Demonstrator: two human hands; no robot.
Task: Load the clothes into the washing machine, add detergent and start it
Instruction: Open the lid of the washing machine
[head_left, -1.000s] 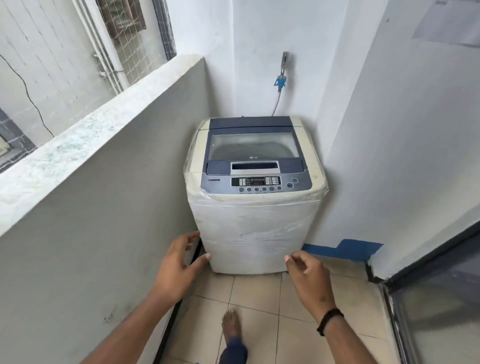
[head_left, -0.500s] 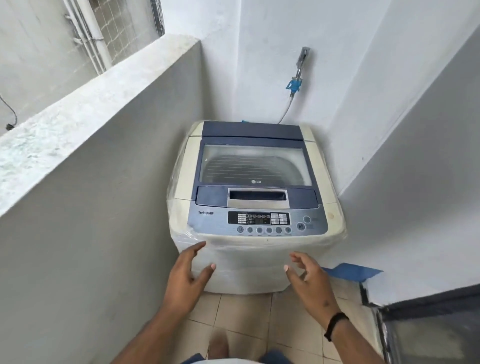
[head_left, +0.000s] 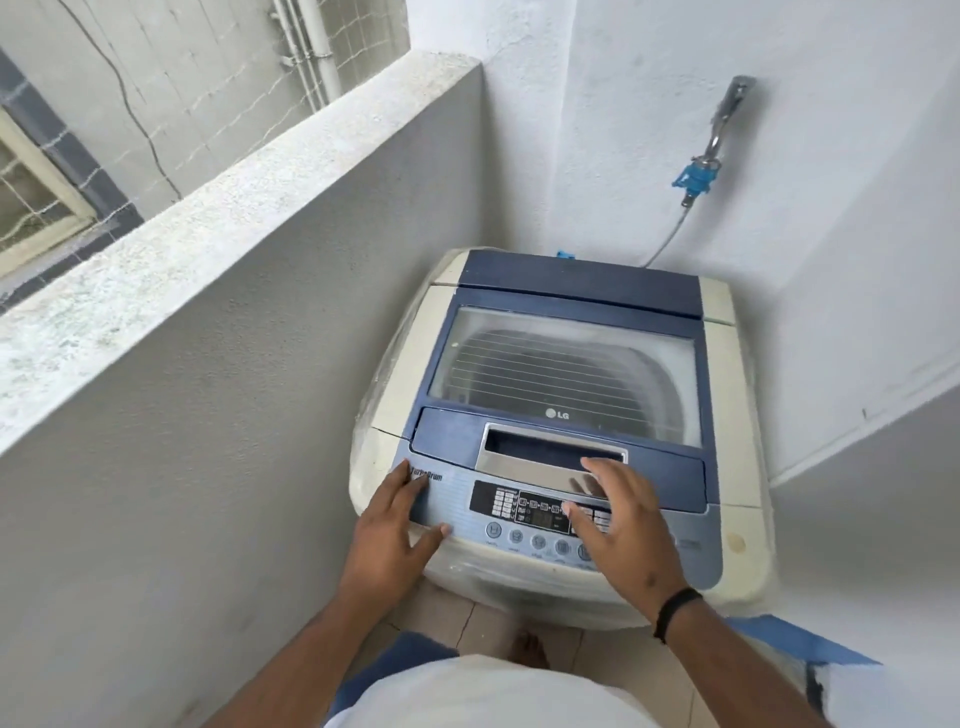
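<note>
A cream and blue top-loading washing machine (head_left: 722, 415) stands in the corner, wrapped in clear plastic, with its glass lid (head_left: 566, 371) down. My left hand (head_left: 397, 525) lies with straight fingers on the left end of the blue control panel (head_left: 540, 522). My right hand (head_left: 618, 519) hovers with spread fingers over the panel's right part, fingertips near the silver lid handle (head_left: 545, 452). Neither hand holds anything. No clothes or detergent are in view.
A grey parapet wall (head_left: 234, 291) runs close along the machine's left side. White walls close in behind and to the right. A tap with a blue fitting (head_left: 696, 179) and hose hangs on the back wall. Tiled floor (head_left: 483, 629) lies below, with my foot on it.
I have stepped up to the machine, which now fills the view. Both hands rose from in front of its body to the control panel, and the left one now touches it.
</note>
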